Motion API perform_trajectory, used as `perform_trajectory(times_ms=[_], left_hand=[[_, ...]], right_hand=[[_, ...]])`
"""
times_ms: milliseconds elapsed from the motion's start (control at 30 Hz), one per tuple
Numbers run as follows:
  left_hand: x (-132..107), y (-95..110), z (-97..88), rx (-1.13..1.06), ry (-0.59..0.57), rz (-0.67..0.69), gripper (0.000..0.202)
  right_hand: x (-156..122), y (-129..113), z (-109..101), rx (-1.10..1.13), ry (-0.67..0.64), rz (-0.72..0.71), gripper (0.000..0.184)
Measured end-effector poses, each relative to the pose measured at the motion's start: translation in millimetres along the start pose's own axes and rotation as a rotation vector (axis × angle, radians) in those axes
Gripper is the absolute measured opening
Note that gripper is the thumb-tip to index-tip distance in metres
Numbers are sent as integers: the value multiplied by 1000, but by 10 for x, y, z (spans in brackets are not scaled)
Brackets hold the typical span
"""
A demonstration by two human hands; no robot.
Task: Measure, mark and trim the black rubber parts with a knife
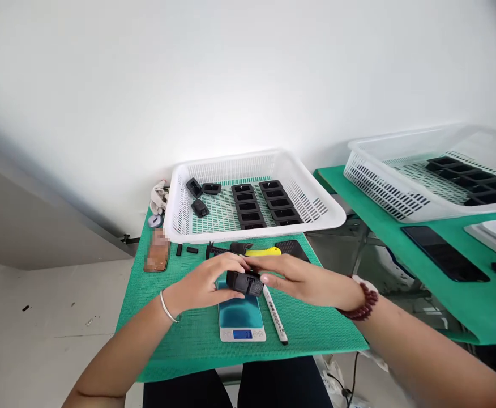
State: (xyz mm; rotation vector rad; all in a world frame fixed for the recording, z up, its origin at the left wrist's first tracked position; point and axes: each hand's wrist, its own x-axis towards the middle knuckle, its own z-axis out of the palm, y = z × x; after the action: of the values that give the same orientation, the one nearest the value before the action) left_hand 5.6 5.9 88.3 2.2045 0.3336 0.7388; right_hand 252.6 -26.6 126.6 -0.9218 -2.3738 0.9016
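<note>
Black plastic part (244, 282): left hand (205, 281) and right hand (299, 279) are both gripping it, hovering just above a scale (240, 318); marker (275, 315) lying beside, under the right hand.

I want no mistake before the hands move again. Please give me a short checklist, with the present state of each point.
1. Black part held by both hands, left hand and right hand: ok.
2. Part is above the scale, touching or not: cannot tell.
3. Scale display lit: ok; the reading: cannot tell.
4. Marker pen lies beside the scale, off its platform: ok.
5. White basket has free floor on its left half: ok.
</note>
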Motion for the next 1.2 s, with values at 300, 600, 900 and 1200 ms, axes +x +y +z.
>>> perform_trajectory(times_ms=[300, 600, 900, 1200], left_hand=[[474, -444, -934, 332, 152, -86, 40], [627, -1138, -1135, 595, -353, -678, 30], [711, -1238, -1059, 626, -669, -734, 29], [688, -1305, -1102, 555, -692, -695, 24]], right_hand=[[1185, 442, -685, 84, -112, 44, 46], [1951, 1141, -146, -390, -402, 183, 37], [1950, 1318, -8, -383, -553, 239, 51], [1995, 1342, -800, -285, -263, 398, 37]])
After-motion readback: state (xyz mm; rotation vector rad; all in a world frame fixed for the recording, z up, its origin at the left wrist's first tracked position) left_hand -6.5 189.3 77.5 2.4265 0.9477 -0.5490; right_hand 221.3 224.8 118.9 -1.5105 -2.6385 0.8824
